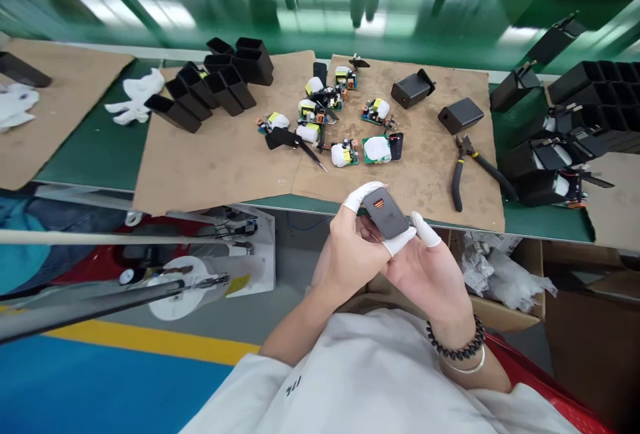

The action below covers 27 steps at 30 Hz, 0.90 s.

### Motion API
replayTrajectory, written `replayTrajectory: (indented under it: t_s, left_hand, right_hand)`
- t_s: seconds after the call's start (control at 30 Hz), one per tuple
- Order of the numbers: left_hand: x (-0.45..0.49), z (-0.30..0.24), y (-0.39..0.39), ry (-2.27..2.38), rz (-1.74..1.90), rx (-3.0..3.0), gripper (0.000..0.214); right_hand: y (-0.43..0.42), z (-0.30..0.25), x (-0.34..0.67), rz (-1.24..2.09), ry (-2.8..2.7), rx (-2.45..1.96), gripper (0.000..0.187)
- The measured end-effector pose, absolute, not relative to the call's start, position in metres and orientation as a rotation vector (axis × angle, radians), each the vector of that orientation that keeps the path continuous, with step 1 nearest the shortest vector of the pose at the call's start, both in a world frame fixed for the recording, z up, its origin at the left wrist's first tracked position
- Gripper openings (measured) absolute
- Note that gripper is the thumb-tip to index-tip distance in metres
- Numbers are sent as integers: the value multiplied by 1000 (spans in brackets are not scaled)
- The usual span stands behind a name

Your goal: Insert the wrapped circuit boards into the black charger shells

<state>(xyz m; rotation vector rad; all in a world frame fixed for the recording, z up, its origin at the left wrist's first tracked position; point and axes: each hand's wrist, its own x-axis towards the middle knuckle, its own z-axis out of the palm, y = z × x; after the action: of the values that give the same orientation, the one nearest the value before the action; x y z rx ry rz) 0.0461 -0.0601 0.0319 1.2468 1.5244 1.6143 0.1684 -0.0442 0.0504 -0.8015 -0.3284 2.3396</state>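
Note:
A small black plastic adapter case (386, 214) is held above the table's front edge, its face with a small opening turned up. Coppery-orange parts show through that opening. My left hand (350, 241) grips the case between index finger and thumb, both in white finger cots. Cupped under the case's lower right, my right hand (425, 274) has its palm up and its fingers partly hidden behind the case. Its thumb, also in a white cot, stands off to the side. Circuit boards with yellow and white parts (345, 154) lie just beyond my hands.
Cutting pliers (465, 147) and closed black cases (461, 115) lie on the cardboard (225, 167) at right. Open black housings (220, 81) stand at left, more (595, 87) at far right. A green conveyor (320, 27) runs behind. Below right is a box of plastic bags (500, 274).

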Motion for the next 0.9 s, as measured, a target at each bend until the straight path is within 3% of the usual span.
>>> replayTrajectory:
  t_s: [0.17, 0.37, 0.53, 0.67, 0.73, 0.83, 0.9]
  left_hand:
    - [42, 45, -60, 1414, 1603, 966, 67]
    - [35, 49, -62, 1090, 1573, 524, 73]
    - [34, 50, -69, 676, 1301, 34, 51]
    - [33, 56, -70, 580, 1179, -201, 42]
    - [32, 57, -68, 605, 1150, -274, 42]
    - [32, 54, -63, 643, 1159, -251, 38]
    - [32, 50, -60, 640, 1182, -168, 34]
  right_hand:
    - [-48, 38, 167, 2195, -387, -875, 27]
    - [-47, 23, 177, 1684, -730, -901, 10]
    - [-25, 17, 197, 1365, -1090, -829, 9]
    - [-1, 21, 206, 996, -1339, -1078, 7]
    - [3, 33, 209, 775, -1464, -1082, 17]
    - [-2, 61, 205, 611, -1921, -911, 48]
    - [-4, 78, 198, 511, -2256, -799, 52]
